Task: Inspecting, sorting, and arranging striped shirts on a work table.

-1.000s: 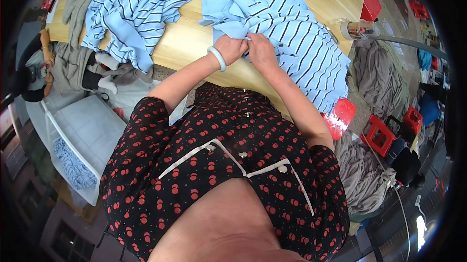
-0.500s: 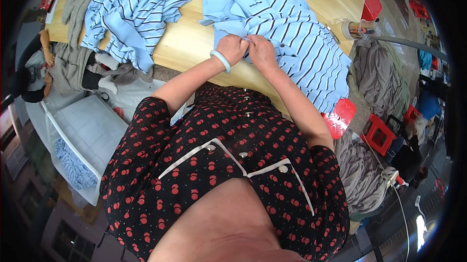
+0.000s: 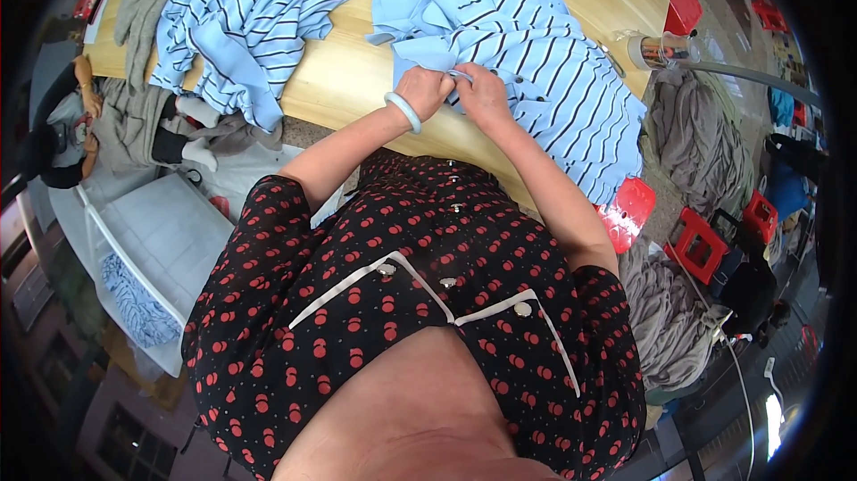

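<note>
A light blue knit garment with dark and white stripes (image 3: 553,79) lies spread over the near part of the wooden table, draping past its edge. At its near border my left hand (image 3: 423,91) pinches the plain blue edge, a pale bangle on its wrist. Close beside it my right hand (image 3: 483,97) also grips that edge, fingers curled inward. A short stretch of blue fabric shows between the two hands. Small dark buttons or dots run along the garment near my right hand. What the fingertips press on exactly is hidden.
Another striped blue garment (image 3: 237,26) lies at the table's left, beside a grey knit piece (image 3: 152,8). A clear container (image 3: 656,52) stands at the right edge. Grey fabric heaps (image 3: 696,137), a red stool (image 3: 629,213) and a white bin (image 3: 152,222) surround me. Another person's hands (image 3: 91,106) are far left.
My hands stay at the garment's edge, with my right fingers shifted slightly. The blue fabric between them has moved a little. The rest of the garment looks much the same.
</note>
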Demonstrator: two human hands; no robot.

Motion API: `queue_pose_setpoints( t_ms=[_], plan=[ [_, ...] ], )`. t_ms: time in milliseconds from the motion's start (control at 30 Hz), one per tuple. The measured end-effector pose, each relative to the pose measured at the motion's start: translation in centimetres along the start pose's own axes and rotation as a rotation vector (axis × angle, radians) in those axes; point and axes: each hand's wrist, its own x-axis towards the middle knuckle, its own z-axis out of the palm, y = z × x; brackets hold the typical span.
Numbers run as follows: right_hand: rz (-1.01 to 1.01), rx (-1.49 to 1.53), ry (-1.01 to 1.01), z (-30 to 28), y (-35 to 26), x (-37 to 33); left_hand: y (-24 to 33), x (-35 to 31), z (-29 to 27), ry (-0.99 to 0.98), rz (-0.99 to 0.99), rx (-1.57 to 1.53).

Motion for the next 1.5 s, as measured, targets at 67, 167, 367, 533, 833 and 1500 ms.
queue_pose_setpoints(
  t_ms=[67,167,367,533,833,1500],
  plan=[
    [0.021,0.006,-0.02,-0.4,-0.3,0.1,0.3,-0.1,-0.1,0.014,0.001,-0.007],
    [0.022,0.015,-0.027,-0.5,0.2,0.2,0.5,-0.2,0.1,0.033,-0.05,-0.013],
    [-0.035,0.022,-0.036,-1.1,-0.4,0.4,0.2,-0.2,-0.1,0.064,-0.036,-0.009],
    [-0.028,0.058,-0.067,-1.1,-0.8,0.6,-0.9,0.4,-1.3,-0.005,0.056,-0.108],
    [0.049,0.286,-0.242,-2.0,-1.8,0.1,-0.7,0.1,-6.3,-0.519,-0.251,-0.628],
    [-0.177,-0.221,-0.161,-1.6,2.3,-3.2,-1.4,3.5,0.9,-0.238,0.124,0.142]
  ],
)
